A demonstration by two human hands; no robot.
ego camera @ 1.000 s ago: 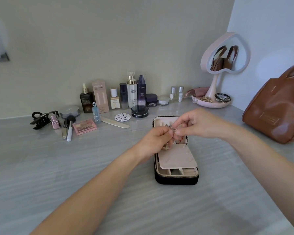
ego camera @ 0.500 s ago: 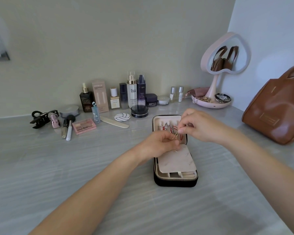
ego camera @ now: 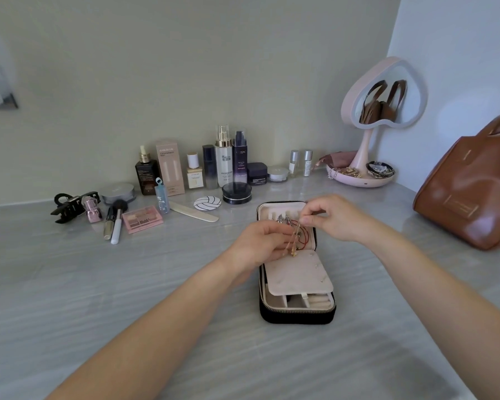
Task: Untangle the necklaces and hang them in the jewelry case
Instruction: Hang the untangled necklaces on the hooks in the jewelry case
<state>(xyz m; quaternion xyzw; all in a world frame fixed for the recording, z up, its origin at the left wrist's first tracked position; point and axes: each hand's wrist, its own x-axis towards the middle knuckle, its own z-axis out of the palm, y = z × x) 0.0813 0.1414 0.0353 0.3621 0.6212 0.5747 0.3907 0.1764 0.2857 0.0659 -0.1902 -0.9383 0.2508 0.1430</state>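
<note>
Cosmetic bottles [ego camera: 223,157] along wall; heart mirror [ego camera: 387,93], brown handbag [ego camera: 471,192] right; hair claw [ego camera: 70,204] left.

We seem to be at a home dressing table [ego camera: 70,284]: skincare bottles [ego camera: 223,157] and a cream jar [ego camera: 257,173] line the wall, with a heart-shaped mirror [ego camera: 387,93], a makeup brush [ego camera: 117,219], a hair claw [ego camera: 70,206] and a handbag [ego camera: 471,192].

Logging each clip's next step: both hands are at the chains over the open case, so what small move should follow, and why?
Probably draw the right hand gently away from the left hand, teasing one chain free. Both hands pinch the bundle above the jewelry case, and the red cord looks looped through it.
</note>
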